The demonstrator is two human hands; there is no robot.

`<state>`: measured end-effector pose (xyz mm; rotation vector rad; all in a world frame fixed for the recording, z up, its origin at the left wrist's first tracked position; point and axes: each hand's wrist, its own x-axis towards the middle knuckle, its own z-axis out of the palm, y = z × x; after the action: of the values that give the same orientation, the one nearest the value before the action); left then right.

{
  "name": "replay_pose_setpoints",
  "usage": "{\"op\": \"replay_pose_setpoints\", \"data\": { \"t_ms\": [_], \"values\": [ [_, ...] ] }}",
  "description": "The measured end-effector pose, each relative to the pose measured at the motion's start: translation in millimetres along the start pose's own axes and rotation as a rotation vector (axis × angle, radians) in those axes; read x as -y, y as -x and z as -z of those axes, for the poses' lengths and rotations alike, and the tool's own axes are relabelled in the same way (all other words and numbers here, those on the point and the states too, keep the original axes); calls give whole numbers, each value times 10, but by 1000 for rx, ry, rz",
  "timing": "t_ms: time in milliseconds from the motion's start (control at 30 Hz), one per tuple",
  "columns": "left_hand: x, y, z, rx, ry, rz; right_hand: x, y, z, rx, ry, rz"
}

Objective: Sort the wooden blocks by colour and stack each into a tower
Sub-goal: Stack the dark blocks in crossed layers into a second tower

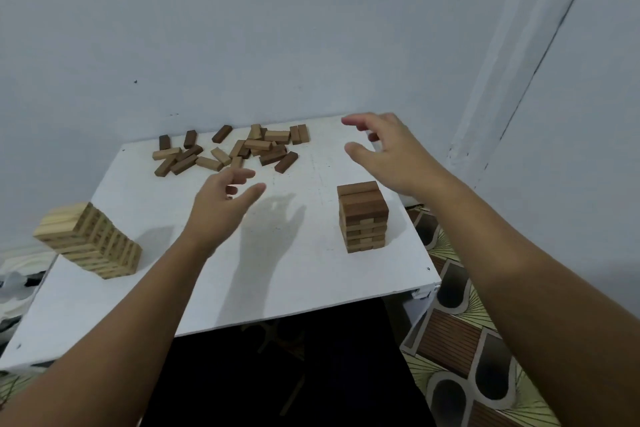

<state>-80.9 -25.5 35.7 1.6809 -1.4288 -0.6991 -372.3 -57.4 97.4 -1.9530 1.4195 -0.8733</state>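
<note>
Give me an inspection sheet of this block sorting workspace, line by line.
Surface: white table, set against the wall.
Job's things: pale tower near left; brown tower at right; loose blocks of mixed browns scattered along the far edge.
Clutter: nothing seen on the table.
Grippers: left hand and right hand both open, holding nothing, above the table.
Cables: nothing seen.
Surroundings: pale wall; patterned floor at right.
</note>
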Motion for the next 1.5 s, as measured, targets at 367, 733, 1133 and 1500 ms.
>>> {"op": "replay_pose_setpoints", "data": {
  "t_ms": [367,733,1133,1500],
  "values": [
    [521,-465,280,61,-281,92,422,-585,-1730,299,520,-50],
    [890,-1104,-20,186,-602,52,-22,-1170,-2295,125,547,-247],
    [1129,-1081,-40,113,-524,-61,-174,-1359,-2508,19,574,-278],
    [1074,-527,43,134,-599,-142,-13,-511,-2518,78,463,-78]
  ]
}}
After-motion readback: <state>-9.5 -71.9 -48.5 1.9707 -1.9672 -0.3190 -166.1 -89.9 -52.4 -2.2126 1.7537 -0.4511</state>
